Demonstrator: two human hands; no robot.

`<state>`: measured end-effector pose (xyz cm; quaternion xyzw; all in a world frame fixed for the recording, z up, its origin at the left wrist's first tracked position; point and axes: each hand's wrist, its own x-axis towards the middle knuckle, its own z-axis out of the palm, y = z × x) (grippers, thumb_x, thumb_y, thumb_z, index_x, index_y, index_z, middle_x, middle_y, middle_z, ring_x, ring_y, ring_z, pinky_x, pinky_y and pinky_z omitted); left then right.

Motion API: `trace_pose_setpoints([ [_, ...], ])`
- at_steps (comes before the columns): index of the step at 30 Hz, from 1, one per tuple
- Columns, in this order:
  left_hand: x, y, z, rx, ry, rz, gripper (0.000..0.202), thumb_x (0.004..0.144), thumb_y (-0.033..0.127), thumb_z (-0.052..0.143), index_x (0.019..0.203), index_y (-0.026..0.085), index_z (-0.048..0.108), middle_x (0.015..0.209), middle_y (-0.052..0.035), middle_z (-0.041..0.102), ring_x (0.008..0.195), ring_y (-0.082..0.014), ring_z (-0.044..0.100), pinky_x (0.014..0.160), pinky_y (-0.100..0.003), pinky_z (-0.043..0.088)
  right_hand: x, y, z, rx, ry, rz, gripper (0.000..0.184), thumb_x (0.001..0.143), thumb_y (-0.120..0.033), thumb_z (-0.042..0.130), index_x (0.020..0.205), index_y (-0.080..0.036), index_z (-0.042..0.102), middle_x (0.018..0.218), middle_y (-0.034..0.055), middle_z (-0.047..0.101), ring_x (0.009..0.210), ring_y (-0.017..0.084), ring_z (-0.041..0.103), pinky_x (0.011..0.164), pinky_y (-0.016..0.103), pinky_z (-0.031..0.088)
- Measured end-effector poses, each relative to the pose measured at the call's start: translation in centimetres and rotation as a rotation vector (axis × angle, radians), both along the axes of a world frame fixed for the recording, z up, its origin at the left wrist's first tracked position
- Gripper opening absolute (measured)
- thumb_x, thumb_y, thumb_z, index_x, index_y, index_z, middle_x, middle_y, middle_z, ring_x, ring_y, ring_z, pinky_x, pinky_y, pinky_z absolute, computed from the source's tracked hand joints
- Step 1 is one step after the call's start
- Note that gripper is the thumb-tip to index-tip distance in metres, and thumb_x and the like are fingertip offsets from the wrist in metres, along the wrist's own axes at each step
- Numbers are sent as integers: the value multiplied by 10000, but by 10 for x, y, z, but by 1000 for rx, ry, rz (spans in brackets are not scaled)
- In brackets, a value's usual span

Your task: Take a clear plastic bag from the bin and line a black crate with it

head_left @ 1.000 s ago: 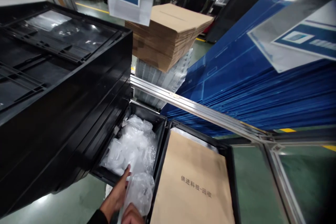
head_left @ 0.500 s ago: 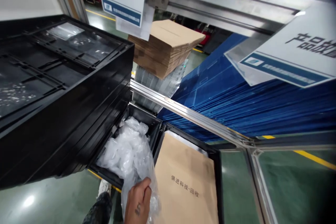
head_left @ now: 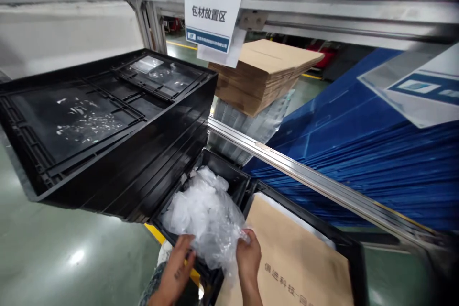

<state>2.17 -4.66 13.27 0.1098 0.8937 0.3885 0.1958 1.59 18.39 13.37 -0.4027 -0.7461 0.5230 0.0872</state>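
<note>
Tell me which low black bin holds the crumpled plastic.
The left bin, beside the black stack, heaped with plastic; the right bin shows brown cardboard.

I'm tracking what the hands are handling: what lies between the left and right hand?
Crumpled clear plastic lies between the left hand and the right hand, with more heaped beyond in a black bin; the head view shows this.

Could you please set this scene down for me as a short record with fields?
Left hand: at the near side of the plastic; grip unclear
Right hand: fingers closed on the plastic's edge
Plastic: clear, crumpled, mostly in the left bin
Cardboard: flat, printed, in the right bin
Left side: stacked black crates
Beyond the low rail: carton stack, blue sheets
Sign: white and blue, hanging above the crates' far end
</note>
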Motion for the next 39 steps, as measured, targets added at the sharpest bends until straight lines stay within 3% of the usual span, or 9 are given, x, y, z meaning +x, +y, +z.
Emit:
trace_pose_setpoints([
  [3,-38,-30,-67,-197,14,43,460,992,240,279,1337,32,502,1364,-226,528,1295,-284,484,1119,-431,369,-7,10,-18,229,-54,65,301,790,-269,465,1053,-172,574,1085,98,487,994,275,514,938,495,394],
  [7,-81,-14,-164,-427,32,-93,518,846,155,655,1347,151,524,1503,-162,413,1426,-362,282,1157,-600,218,-22,7,-68,326,-64,200,508,837,-309,339,1268,-109,521,1364,216,247,1334,370,325,1007,463,395],
  [11,-103,5,-211,-572,44,-188,177,841,117,679,1017,137,686,1272,-102,632,1315,-305,460,1139,-605,259,-43,4,-106,414,-191,176,549,846,-411,392,1281,-140,591,1377,219,250,1270,485,320,1016,642,318],
  [14,-124,-5,-192,-582,68,-171,122,901,145,614,1002,133,682,1098,-79,695,1153,-268,589,1070,-571,376,-55,11,-99,522,-273,90,516,868,-451,420,1295,-227,602,1409,181,244,1192,519,316,961,716,286],
  [23,-202,-16,-22,-240,223,10,392,976,140,340,1246,152,625,1264,-94,669,1170,-230,600,1062,-394,410,-84,-2,-23,623,-65,218,502,843,-217,501,1342,-182,539,1423,202,292,1246,460,310,965,664,313],
  [28,-214,13,40,39,215,10,300,954,317,456,1136,180,650,1135,-78,708,1049,-236,646,939,-350,490,-111,-59,8,484,154,481,524,874,-274,618,1379,-302,482,1341,117,462,1211,325,434,985,508,369],
  [32,-223,28,55,217,197,-80,375,886,296,573,1258,250,581,1294,-63,586,1185,-226,552,1022,-337,438,-140,-80,5,342,166,472,259,852,-86,566,1068,-210,638,1016,60,642,965,253,582,836,405,453],
  [36,-234,16,37,276,147,-69,811,794,349,696,1496,300,293,1576,-77,206,1419,-277,284,1176,-417,267,-151,-58,-22,206,126,308,162,890,-66,532,977,-154,636,898,18,651,862,185,615,823,377,497],
  [39,-229,0,12,264,-10,-27,933,681,393,789,1477,205,341,1466,-169,399,1330,-354,399,1132,-524,305,-151,-33,-43,104,140,257,117,930,-169,566,1017,-151,642,886,12,666,839,172,638,844,394,520],
])
